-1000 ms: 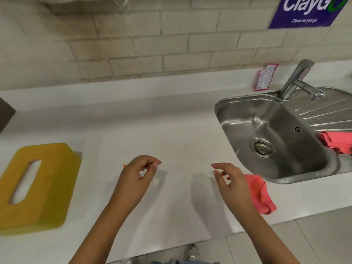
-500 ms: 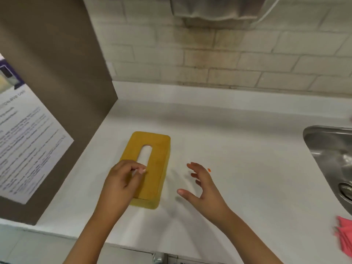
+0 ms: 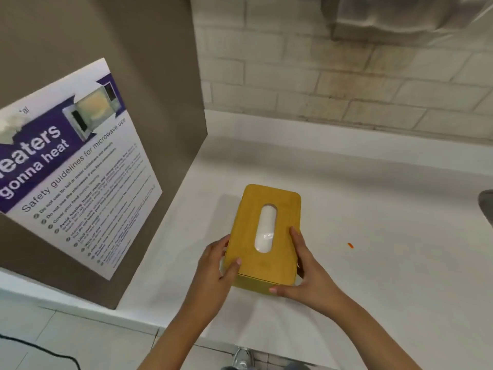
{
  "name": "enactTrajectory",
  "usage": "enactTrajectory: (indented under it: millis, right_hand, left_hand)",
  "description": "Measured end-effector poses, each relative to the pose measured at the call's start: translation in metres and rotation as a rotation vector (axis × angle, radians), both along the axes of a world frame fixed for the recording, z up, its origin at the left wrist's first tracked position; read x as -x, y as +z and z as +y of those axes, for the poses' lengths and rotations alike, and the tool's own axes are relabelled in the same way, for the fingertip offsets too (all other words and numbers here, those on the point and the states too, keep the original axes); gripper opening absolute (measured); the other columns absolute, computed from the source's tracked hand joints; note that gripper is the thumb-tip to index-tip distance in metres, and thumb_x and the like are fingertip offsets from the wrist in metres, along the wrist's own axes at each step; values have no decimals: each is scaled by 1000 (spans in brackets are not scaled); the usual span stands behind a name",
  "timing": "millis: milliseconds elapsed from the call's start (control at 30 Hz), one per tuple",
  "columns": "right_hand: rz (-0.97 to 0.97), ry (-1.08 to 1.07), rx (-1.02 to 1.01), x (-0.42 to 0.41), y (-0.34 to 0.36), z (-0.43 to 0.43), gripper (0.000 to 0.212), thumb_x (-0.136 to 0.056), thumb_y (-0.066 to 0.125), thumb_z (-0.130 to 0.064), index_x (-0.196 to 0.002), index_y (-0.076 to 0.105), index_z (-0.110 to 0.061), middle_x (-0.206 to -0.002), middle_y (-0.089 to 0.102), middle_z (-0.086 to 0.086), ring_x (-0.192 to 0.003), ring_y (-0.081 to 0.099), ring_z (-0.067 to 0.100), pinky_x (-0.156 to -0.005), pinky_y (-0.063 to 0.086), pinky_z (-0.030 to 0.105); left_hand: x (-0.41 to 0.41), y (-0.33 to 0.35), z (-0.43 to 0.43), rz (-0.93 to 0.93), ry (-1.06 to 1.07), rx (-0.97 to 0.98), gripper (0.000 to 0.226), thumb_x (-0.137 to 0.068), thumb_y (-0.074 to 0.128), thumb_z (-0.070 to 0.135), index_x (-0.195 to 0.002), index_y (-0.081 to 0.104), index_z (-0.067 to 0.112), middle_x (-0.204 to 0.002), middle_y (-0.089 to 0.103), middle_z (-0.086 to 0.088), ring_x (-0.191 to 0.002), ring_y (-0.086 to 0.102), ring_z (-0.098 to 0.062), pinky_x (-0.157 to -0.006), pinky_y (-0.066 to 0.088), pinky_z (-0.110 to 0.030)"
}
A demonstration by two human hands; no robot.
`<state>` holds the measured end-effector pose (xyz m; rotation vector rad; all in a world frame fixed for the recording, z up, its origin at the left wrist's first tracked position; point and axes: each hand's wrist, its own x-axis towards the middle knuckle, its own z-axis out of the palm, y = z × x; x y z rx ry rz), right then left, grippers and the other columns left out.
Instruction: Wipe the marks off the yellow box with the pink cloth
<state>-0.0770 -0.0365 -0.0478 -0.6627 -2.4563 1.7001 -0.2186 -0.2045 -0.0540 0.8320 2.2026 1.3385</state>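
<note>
The yellow box [image 3: 277, 209], a tissue box with a long oval slot in its lid, sits on the white counter [image 3: 386, 263]. My left hand [image 3: 216, 265] grips its near left corner, thumb on the lid. My right hand [image 3: 304, 268] grips the near right side, thumb along the front face and fingers on the lid's edge. No marks show on the lid from here. The pink cloth is out of view.
A brown cabinet side [image 3: 106, 129] with a microwave safety poster [image 3: 80, 169] stands left of the box. A brick wall runs behind. A small orange speck [image 3: 350, 245] lies on the counter to the right. The sink's rim [image 3: 486, 206] peeks in at the right edge.
The view swung left from the sink to the box. Both hands, empty and apart before, moved onto the box and now grip its near end. The pink cloth dropped out of view.
</note>
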Motion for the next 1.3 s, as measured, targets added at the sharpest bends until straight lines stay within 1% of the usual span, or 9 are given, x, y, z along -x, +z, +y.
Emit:
enactTrajectory:
  millis: [100,267,433,600,733,900,1033,1167,1300]
  right_hand:
    - [-9,6,-6,7,0,-6,125,-56,81,-54,-141,-12,-50,-155,-9,-20,-142,12,4,-113,30,32]
    - [-17,32,-25,28,-2,-22,127,-58,79,-56,-141,-17,-46,-154,-14,-20,-140,8,-3,-108,25,12]
    - [15,77,-35,62,-4,-51,129,-60,79,-54,-139,-23,-43,-153,-22,-15,-143,1,4,-116,20,34]
    - [9,142,-61,82,-10,-74,128,-66,78,-49,-134,-30,-44,-151,-31,-12,-133,-5,-8,-106,13,13]
    - [39,177,-98,93,-10,-93,128,-69,77,-47,-134,-33,-41,-150,-34,-8,-134,-7,-4,-100,7,3]
    - [83,195,-101,106,-7,-107,126,-70,77,-44,-133,-32,-40,-151,-30,-3,-142,-8,9,-108,10,19]
    - [89,181,-100,112,-7,-112,126,-69,79,-42,-132,-30,-42,-152,-27,-2,-143,-4,12,-110,15,23]
    - [23,189,-67,109,-6,-108,127,-61,74,-61,-135,-28,-45,-153,-26,-8,-142,-4,9,-107,12,22]
    - [-17,129,-52,107,7,-91,105,-64,53,-77,-142,-10,-46,-156,-12,-14,-139,7,6,-101,16,22]
  left_hand:
    - [6,-5,-2,-63,27,-52,43,-92,52,30,-115,31,60,-114,38,34,-104,40,25,-81,38,-7]
    - [17,-9,-19,-116,122,-84,41,-93,51,29,-117,36,59,-117,44,29,-108,44,18,-84,40,-12]
    - [39,-8,-46,-129,238,-81,38,-93,51,26,-127,44,40,-121,51,13,-110,48,8,-86,40,-14]
    - [44,-2,-70,-120,353,-94,33,-93,52,21,-110,47,49,-109,53,23,-95,52,20,-72,41,-3]
    - [48,-6,-89,-144,468,-107,28,-92,52,24,-118,52,33,-110,58,10,-98,54,6,-75,40,-12]
    - [52,-6,-100,-145,560,-113,33,-92,52,25,-125,54,21,-117,56,4,-97,50,8,-75,37,-10]
    - [56,-5,-100,-113,574,-94,32,-93,51,26,-125,54,21,-118,55,6,-97,50,5,-73,34,-6]
    - [53,-2,-101,-67,595,-62,35,-93,51,27,-128,52,21,-120,50,8,-103,48,-3,-82,37,-13]
    - [53,12,-96,125,530,-45,35,-92,52,26,-127,51,25,-122,48,11,-113,44,-8,-91,39,-28]
